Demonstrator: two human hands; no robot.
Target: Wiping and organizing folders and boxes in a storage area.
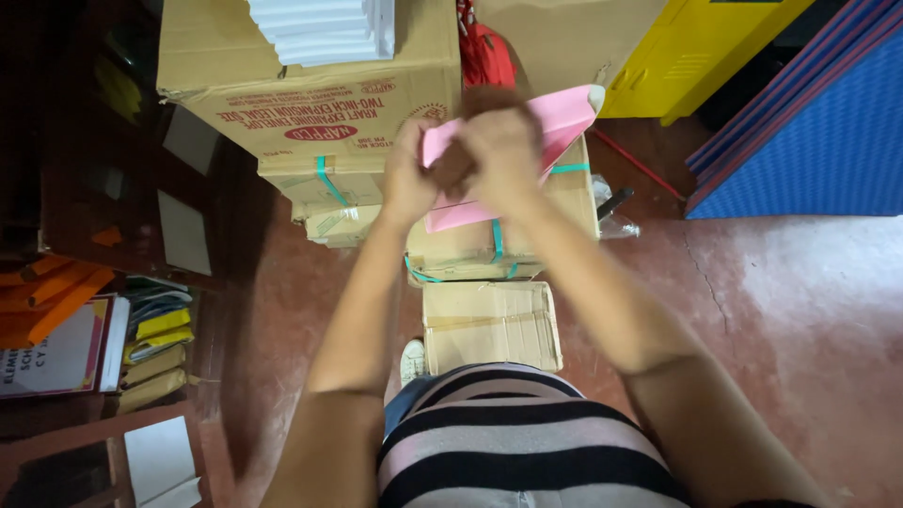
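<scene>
Both hands raised together over stacked cardboard boxes (489,249), left hand (409,174) and right hand (503,155) each closed on the pink paper (564,118), which sticks out up-right and below them; fingertips and the paper's middle hidden, motion-blurred.

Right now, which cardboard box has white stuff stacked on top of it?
The big box at the top left, with white sheets piled on it. The boxes nearer the hands carry none.
</scene>
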